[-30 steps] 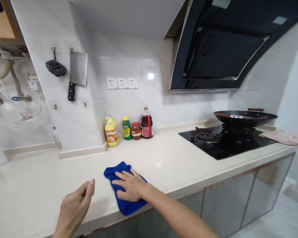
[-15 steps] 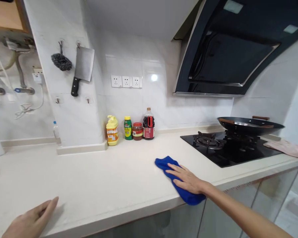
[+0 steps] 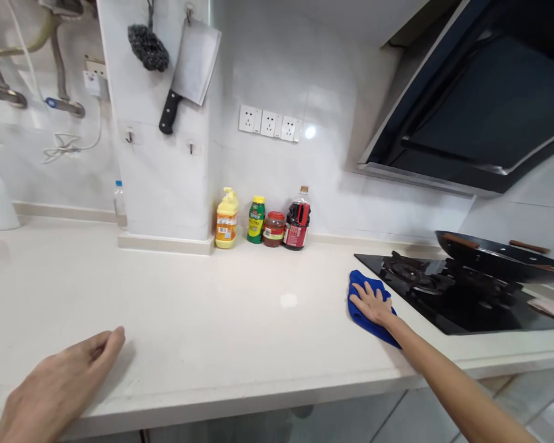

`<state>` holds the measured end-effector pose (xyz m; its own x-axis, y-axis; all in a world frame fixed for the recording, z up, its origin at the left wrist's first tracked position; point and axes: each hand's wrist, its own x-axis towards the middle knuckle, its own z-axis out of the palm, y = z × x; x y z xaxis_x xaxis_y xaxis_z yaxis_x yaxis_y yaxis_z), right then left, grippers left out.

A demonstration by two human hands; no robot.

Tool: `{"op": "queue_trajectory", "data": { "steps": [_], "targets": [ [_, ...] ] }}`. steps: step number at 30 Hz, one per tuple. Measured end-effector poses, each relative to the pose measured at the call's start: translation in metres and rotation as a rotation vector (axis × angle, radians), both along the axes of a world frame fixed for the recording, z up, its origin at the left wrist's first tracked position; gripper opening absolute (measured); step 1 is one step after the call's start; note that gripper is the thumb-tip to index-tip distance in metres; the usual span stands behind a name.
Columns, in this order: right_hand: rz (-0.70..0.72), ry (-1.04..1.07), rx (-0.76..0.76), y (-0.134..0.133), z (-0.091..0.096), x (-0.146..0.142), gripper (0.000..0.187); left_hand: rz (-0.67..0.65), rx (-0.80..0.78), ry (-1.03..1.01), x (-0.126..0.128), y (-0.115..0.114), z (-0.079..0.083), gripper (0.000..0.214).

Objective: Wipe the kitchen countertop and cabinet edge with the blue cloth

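Note:
My right hand (image 3: 373,303) lies flat with fingers spread on a blue cloth (image 3: 363,287), pressing it onto the pale countertop (image 3: 240,320) right beside the left edge of the black gas hob (image 3: 447,295). My left hand (image 3: 58,387) rests at the near left edge of the counter, fingers loosely extended, holding nothing.
A yellow bottle (image 3: 226,219), a green bottle (image 3: 256,219), a red-lidded jar (image 3: 274,229) and a dark sauce bottle (image 3: 298,218) stand against the back wall. A wok (image 3: 498,255) sits on the hob. A cleaver (image 3: 189,71) and a scrubber (image 3: 148,46) hang on the pillar.
My right hand slid the blue cloth rightward across the counter, from the near middle up to the hob's edge. My left hand dropped back to the near left edge.

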<state>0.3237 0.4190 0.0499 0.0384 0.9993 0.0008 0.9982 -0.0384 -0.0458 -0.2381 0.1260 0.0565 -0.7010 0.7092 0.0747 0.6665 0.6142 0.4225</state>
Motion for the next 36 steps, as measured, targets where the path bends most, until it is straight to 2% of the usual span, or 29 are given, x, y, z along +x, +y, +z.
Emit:
{"op": "queue_trajectory", "data": {
  "steps": [3, 5, 9, 13, 17, 22, 26, 29, 33, 36],
  "targets": [
    [-0.021, -0.004, -0.054, 0.017, 0.01, -0.055, 0.074, 0.004, -0.126, -0.037, 0.021, -0.004, 0.017, 0.076],
    [0.043, -0.012, -0.062, 0.024, 0.017, -0.097, 0.074, 0.003, -0.138, -0.021, 0.026, -0.005, 0.022, 0.076],
    [0.214, 0.005, -0.079, 0.032, 0.026, -0.182, 0.074, 0.0, -0.132, -0.022, 0.027, -0.006, 0.02, 0.077],
    [0.349, 0.034, -0.111, 0.029, 0.031, -0.258, 0.074, 0.014, -0.133, -0.017, 0.03, -0.006, 0.021, 0.068],
    [0.54, 0.076, -0.128, 0.004, 0.033, -0.323, 0.076, 0.017, -0.102, -0.019, 0.038, -0.009, 0.028, 0.064],
    [0.844, 0.138, -0.14, -0.068, 0.036, -0.387, 0.077, 0.02, -0.056, -0.011, 0.043, -0.011, 0.032, 0.065],
    [1.09, 0.189, -0.148, -0.134, 0.036, -0.416, 0.079, 0.046, 0.01, -0.022, 0.042, -0.012, 0.029, 0.068],
    [1.256, 0.212, -0.161, -0.168, 0.035, -0.419, 0.073, 0.064, 0.091, -0.045, 0.042, -0.014, 0.029, 0.07],
    [1.381, 0.215, -0.159, -0.19, 0.033, -0.402, 0.062, 0.073, 0.193, -0.056, 0.043, -0.016, 0.029, 0.071],
    [1.426, 0.2, -0.107, -0.197, 0.032, -0.38, 0.057, 0.082, 0.136, -0.021, 0.038, -0.014, 0.028, 0.073]
  ]
}}
